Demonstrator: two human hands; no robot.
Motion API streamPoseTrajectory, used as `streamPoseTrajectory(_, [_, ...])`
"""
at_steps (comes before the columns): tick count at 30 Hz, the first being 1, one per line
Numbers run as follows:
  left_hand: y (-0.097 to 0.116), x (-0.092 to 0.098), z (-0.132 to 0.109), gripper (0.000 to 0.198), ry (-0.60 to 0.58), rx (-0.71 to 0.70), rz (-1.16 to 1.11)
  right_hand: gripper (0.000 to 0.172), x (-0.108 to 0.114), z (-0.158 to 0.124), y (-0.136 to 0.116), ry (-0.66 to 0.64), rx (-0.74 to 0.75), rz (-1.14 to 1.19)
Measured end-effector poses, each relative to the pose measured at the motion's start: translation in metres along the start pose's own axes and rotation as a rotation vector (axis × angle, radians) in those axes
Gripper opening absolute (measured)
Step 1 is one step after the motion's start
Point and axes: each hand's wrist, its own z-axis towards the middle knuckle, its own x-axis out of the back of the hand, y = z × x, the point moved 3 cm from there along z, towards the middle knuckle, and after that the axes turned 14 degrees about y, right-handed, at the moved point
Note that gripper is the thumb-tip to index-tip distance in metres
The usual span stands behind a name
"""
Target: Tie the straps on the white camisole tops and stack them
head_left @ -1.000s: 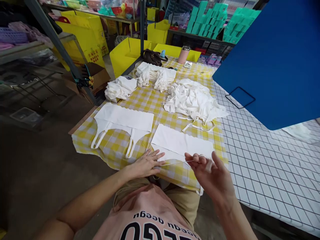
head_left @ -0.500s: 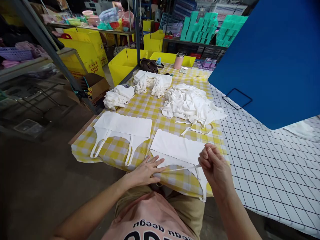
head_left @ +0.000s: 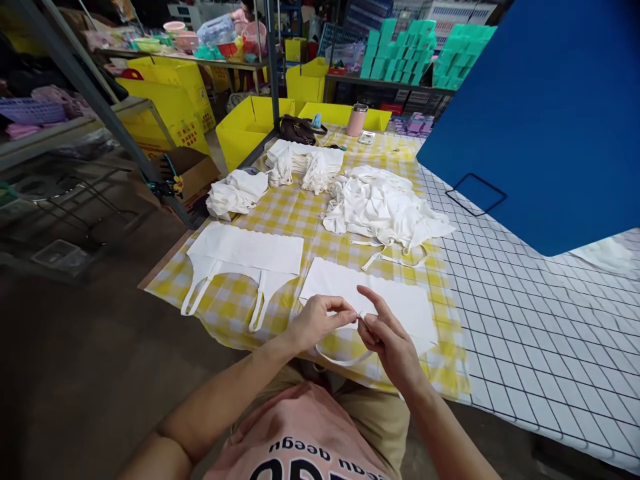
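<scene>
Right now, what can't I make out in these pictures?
Head view:
Small white piece pinched by the left hand and right hand: too small, partly covered by them.
White garment beneath: near edge partly hidden by both hands.
Loose white pile: folds hide separate pieces.
Blue panel: cut off by top and right edges.

The left hand (head_left: 323,321) no longer lies flat, pinching close to the right hand (head_left: 393,343) instead. The once-taut strap (head_left: 345,363) now curves loosely.

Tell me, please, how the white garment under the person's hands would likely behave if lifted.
The white garment would probably flop, since it looks like thin cloth. It is likely light, lying almost flush with the checked tablecloth. Its strap would probably dangle, as it bends in a slack curve.
</scene>
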Motion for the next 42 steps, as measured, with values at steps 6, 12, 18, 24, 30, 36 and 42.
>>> streamPoseTrajectory(6, [-0.006, -0.002, -0.005, 0.012, 0.143, -0.128, 0.113, 0.047, 0.002, 0.001, 0.005, -0.009, 0.033, -0.099])
streamPoseTrajectory(12, [-0.008, -0.005, -0.011, 0.013, 0.262, -0.610, 0.409, 0.046, 0.000, 0.003, 0.012, -0.030, -0.020, -0.018])
streamPoseTrajectory(18, [-0.011, -0.006, -0.013, 0.021, 0.350, -0.873, 0.683, 0.045, -0.004, 0.005, 0.012, -0.013, -0.114, 0.024])
streamPoseTrajectory(24, [-0.017, -0.003, -0.009, 0.018, 0.332, -0.844, 0.765, 0.027, -0.001, 0.008, 0.006, 0.072, 0.192, -0.484])
streamPoseTrajectory(30, [-0.026, 0.004, 0.005, 0.011, 0.165, -0.535, 0.729, 0.024, -0.004, 0.014, 0.007, 0.137, 0.591, -0.883])
streamPoseTrajectory(36, [-0.050, 0.016, 0.029, 0.010, -0.073, -0.451, 0.687, 0.025, 0.004, 0.044, 0.027, 0.162, 0.409, -0.877])
streamPoseTrajectory(42, [-0.073, 0.007, 0.045, 0.014, -0.200, -0.715, 0.991, 0.030, 0.014, 0.069, 0.048, 0.186, 0.260, -0.850])
